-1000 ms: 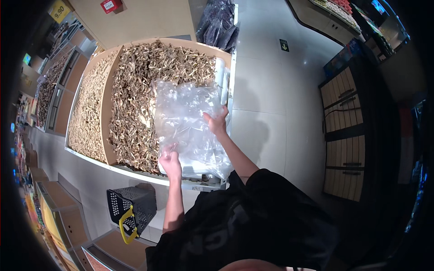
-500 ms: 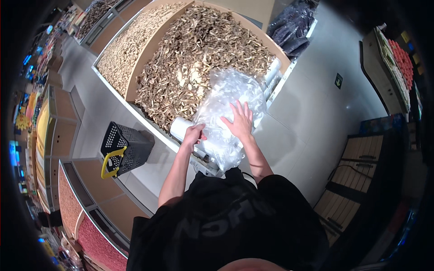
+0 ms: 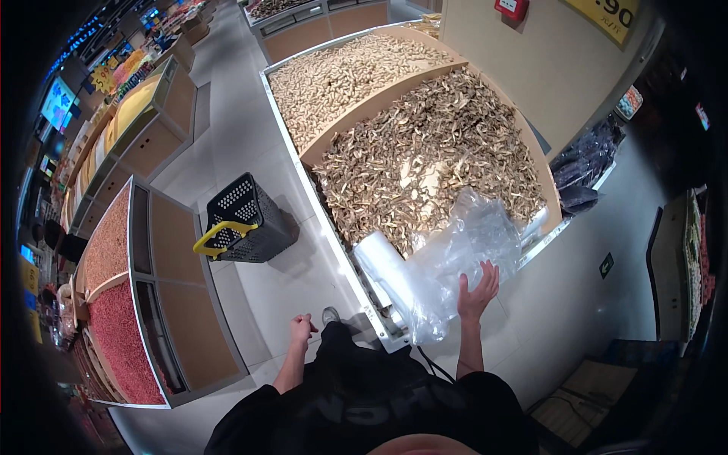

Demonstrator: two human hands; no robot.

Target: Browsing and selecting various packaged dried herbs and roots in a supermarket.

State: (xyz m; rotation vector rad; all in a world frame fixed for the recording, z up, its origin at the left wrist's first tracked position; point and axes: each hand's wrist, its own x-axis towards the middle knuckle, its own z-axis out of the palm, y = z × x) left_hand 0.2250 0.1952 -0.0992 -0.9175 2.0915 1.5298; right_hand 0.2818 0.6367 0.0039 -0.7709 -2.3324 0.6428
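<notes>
A sheet of clear plastic bag lies over the near right part of a bin of brown dried slices, where some pale pieces show. My right hand is at the bag's near edge, fingers spread; whether it touches the plastic I cannot tell. The bag runs toward a white roll of plastic bags at the bin's near corner. Off to the left of that corner, over the floor, is my left hand. Its fingers are curled in, and nothing shows in them.
Unshelled peanuts fill the bin's far compartment, behind a curved divider. On the floor at left stands a dark shopping basket with a yellow handle. Another bin with red grains is farther left. Dark plastic bags hang at the right.
My left hand has left the roll and bag and moved left over the floor. The right hand has shifted to the bag's near edge. The view has turned, taking in more of the left side.
</notes>
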